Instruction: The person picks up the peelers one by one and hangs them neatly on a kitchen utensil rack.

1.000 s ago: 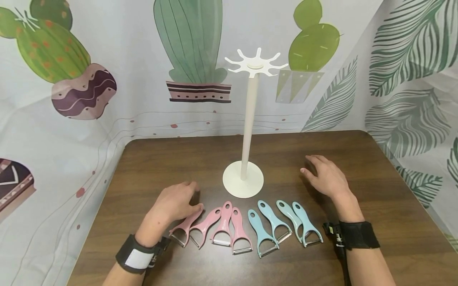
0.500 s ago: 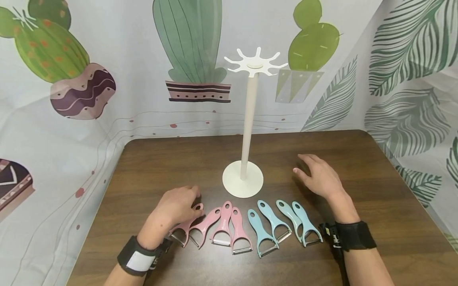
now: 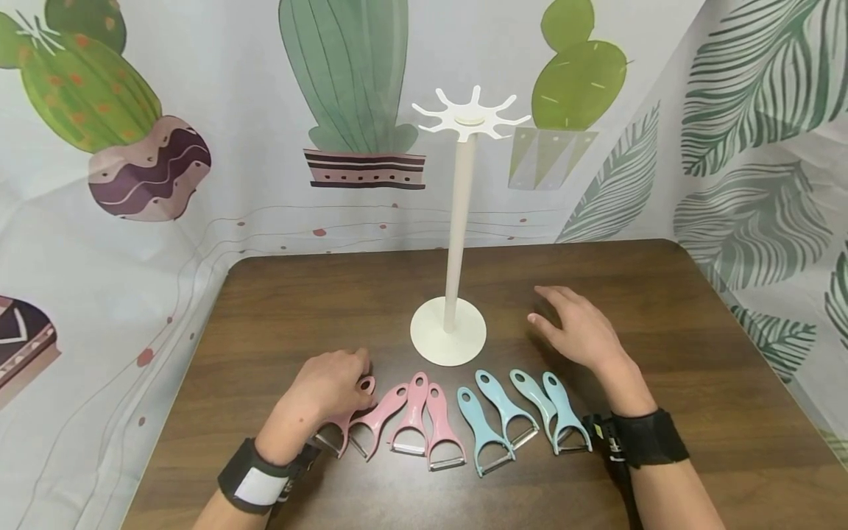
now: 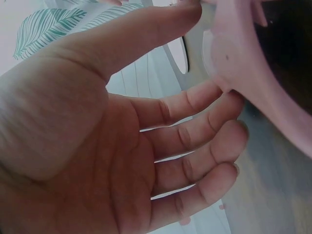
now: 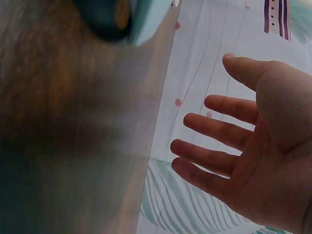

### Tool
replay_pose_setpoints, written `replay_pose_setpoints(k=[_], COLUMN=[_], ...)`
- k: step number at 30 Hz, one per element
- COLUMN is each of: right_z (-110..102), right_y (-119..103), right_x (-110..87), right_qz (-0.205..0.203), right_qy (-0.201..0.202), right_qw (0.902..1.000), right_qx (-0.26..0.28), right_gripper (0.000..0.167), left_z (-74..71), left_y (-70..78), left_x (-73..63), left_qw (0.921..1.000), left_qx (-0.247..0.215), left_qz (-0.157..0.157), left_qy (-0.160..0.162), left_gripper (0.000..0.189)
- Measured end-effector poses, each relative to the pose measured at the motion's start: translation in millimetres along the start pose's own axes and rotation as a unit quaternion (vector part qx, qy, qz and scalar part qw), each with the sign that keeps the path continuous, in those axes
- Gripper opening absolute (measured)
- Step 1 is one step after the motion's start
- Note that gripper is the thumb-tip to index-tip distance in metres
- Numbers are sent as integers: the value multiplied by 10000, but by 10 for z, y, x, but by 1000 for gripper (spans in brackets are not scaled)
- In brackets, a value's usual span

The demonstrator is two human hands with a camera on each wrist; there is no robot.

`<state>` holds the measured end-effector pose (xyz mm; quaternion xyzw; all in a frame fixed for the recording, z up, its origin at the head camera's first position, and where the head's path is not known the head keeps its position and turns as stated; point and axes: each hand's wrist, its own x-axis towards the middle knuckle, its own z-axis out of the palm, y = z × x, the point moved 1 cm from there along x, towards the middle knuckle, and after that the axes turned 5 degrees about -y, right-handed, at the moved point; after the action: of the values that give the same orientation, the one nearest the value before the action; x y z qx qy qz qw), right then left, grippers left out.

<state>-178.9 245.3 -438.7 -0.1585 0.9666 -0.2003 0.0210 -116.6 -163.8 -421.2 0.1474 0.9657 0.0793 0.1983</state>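
By left hand (image 3: pixel 324 384): glossy pink Y-shaped peeler (image 4: pixel 243 63)

Lying leftmost in row, at thumb. Loosely bent fingers, unclosed.

Right hand (image 3: pixel 583 329): spread, holding nothing, just beyond glossy light-blue Y-shaped peelers (image 3: pixel 501 400), right of tall off-white round-based stand (image 3: pixel 460 221).

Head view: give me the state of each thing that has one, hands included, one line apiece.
Left hand, at the leftmost pink peeler's handle, firmness of grip unclear
Right hand, open, holding nothing
White stand, upright on the table, all arms bare
Leftmost pink peeler, partly hidden, lifted or not unclear
Other three pink peelers, lying on the table
Four blue peelers, lying on the table
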Motion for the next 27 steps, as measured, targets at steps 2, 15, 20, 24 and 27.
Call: replay_pose_setpoints(k=[2, 15, 20, 24, 27], right_z=[2, -15, -16, -17, -18], right_y=[-20, -226, -252, -273, -299], right_x=[3, -5, -7, -10, -7], right_qz=[-53, -405, -481, -586, -652], right_qy=[26, -120, -70, -25, -18], right_qw=[10000, 9981, 9977, 9969, 9962], right_qx=[1, 451, 469, 516, 569], right_gripper=[58, 61, 60, 60, 60], left_z=[10, 30, 29, 17, 2], left_y=[6, 20, 23, 20, 6], left_x=[3, 8, 18, 20, 21], left_qw=[10000, 9997, 9995, 9995, 9994], left_qx=[-18, -159, -209, -228, -253], left_qz=[-15, 22, 56, 126, 188], left_qy=[-37, -210, -222, -195, -113], left_gripper=[39, 44, 43, 42, 41])
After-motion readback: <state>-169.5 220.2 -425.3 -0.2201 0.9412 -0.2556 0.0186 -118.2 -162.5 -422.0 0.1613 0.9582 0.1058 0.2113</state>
